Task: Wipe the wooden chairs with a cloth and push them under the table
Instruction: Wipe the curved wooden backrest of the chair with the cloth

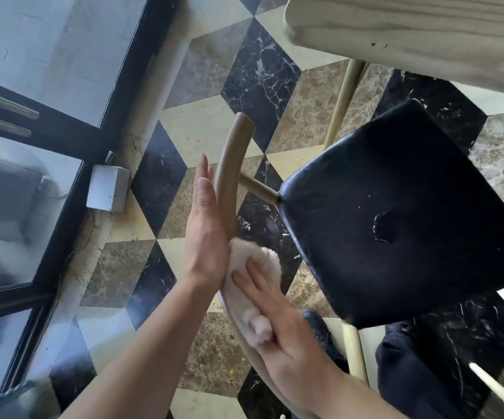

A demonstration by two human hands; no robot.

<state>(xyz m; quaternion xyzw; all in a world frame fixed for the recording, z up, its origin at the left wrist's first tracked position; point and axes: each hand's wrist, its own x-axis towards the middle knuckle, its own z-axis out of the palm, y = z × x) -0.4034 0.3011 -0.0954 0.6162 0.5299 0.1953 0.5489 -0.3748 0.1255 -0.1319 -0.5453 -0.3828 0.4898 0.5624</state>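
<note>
A wooden chair with a curved backrest rail [229, 164] and a black cushioned seat [395, 213] stands below me, its seat front reaching just under the table edge. My left hand [203, 231] lies flat against the outer side of the rail, fingers straight. On the rail's inner side my right hand [277, 325] presses a fluffy white cloth [253, 267] against the wood. The pale wooden table top [426, 34] fills the upper right corner.
Glass window panels in a black frame [72, 164] run along the left. A small white box [107, 189] sits on the floor by the frame. The floor is patterned marble tile [262, 74]. My dark trouser legs [410, 373] are at lower right.
</note>
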